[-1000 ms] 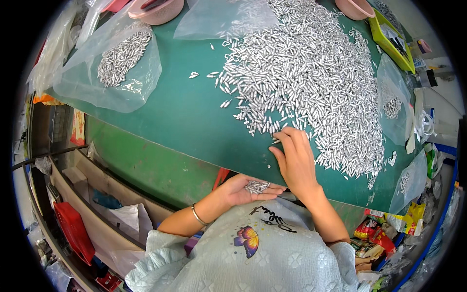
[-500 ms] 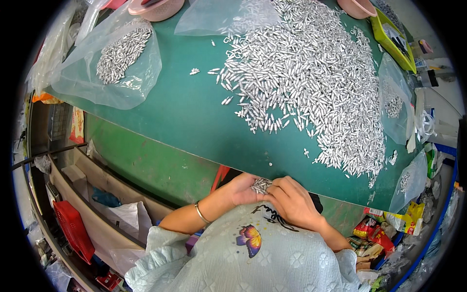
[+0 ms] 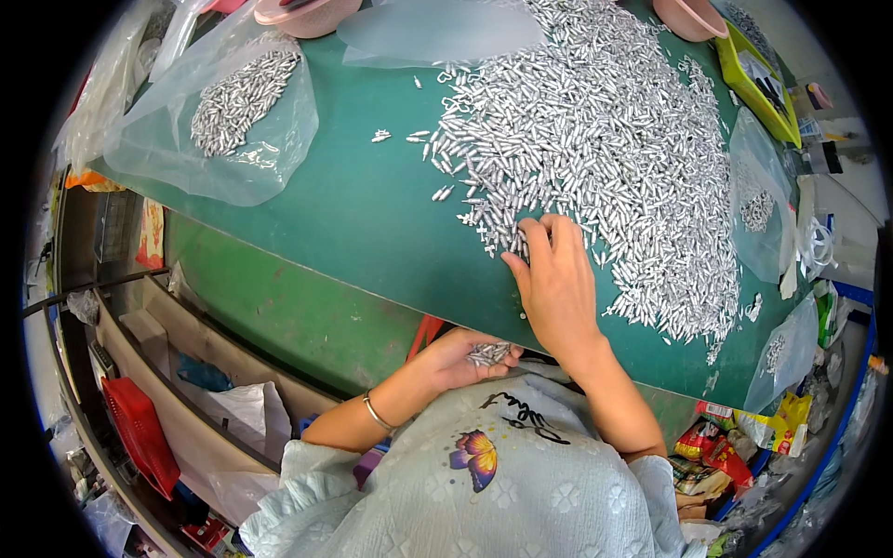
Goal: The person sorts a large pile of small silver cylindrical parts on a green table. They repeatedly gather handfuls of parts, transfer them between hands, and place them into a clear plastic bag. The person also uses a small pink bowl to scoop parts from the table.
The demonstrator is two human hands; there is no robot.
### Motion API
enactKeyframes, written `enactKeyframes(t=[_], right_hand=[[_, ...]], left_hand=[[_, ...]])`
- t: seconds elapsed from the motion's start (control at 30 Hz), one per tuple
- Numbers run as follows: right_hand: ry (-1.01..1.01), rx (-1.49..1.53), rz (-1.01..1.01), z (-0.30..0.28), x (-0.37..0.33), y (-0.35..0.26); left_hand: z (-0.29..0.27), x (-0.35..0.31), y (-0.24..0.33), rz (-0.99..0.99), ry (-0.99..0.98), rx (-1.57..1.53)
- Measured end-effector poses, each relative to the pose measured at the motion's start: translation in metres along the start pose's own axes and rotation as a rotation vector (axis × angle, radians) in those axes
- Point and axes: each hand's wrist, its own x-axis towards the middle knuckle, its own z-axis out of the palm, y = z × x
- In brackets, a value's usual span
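My left hand (image 3: 456, 361) is cupped just off the near edge of the table, its fingers curled round a handful of small silver bullet-shaped pieces (image 3: 489, 353). Reaching over the table, my right hand (image 3: 560, 279) has its fingertips at the near edge of a big heap of the same silver pieces (image 3: 595, 139). Its thumb stands apart from the forefinger, and I see nothing held between them. The tips of the other fingers are partly hidden behind the hand.
The green table (image 3: 372, 223) also bears a clear bag of silver pieces (image 3: 233, 112) at left, another plastic bag (image 3: 437, 33) at the back, pink bowls (image 3: 312, 17) and a yellow-green tray (image 3: 758, 84). Smaller bags (image 3: 786, 349) lie at right. A red basket (image 3: 139, 437) is at lower left.
My right hand has left my left hand and moved forward to the heap's near edge. The left hand stays near the table edge, its handful now more exposed.
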Motion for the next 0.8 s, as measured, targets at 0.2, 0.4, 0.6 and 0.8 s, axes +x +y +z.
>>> enactKeyframes(t=[0.2, 0.4, 0.6, 0.8], right_hand=[[-0.110, 0.005, 0.032, -0.002, -0.005, -0.006], [-0.119, 0.010, 0.035, -0.007, -0.006, -0.004], [-0.139, 0.020, 0.000, -0.008, -0.008, -0.003], [-0.116, -0.026, -0.054, -0.009, -0.006, -0.005]], left_hand=[[0.005, -0.016, 0.007, 0.070, 0.145, 0.045], [0.032, -0.074, 0.018, 0.049, 0.106, 0.180], [0.088, -0.125, 0.119, 0.531, -0.125, -0.212], [0.121, -0.155, 0.253, 1.564, 0.353, -0.008]])
